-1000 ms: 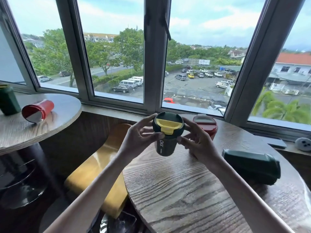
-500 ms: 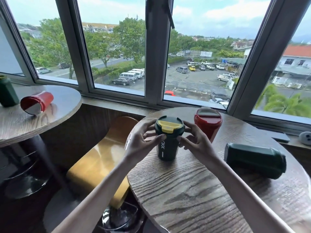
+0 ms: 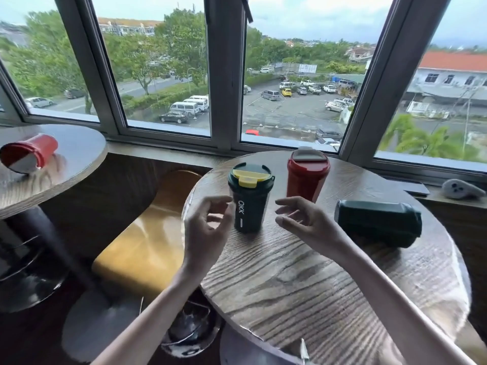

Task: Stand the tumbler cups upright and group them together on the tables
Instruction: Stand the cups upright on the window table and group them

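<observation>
My left hand (image 3: 205, 227) and right hand (image 3: 305, 222), fingers spread and empty, flank the dark green yellow-lidded tumbler (image 3: 250, 204) standing near the upright red tumbler (image 3: 305, 177) on the round wooden table (image 3: 316, 285); I'd draw them away sideways without nudging it, then right the toppled dark green tumbler (image 3: 376, 223).

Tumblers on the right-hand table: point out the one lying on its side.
The plain dark green tumbler, rightmost; the yellow-lidded tumbler and red tumbler stand upright.

Right surface (image 3: 303, 285): yellow-lidded tumbler (image 3: 250, 204) and red tumbler (image 3: 305, 177) upright; green tumbler (image 3: 376, 226) on its side.
Left surface (image 3: 76, 151): red cup (image 3: 29, 155) on its side.
</observation>
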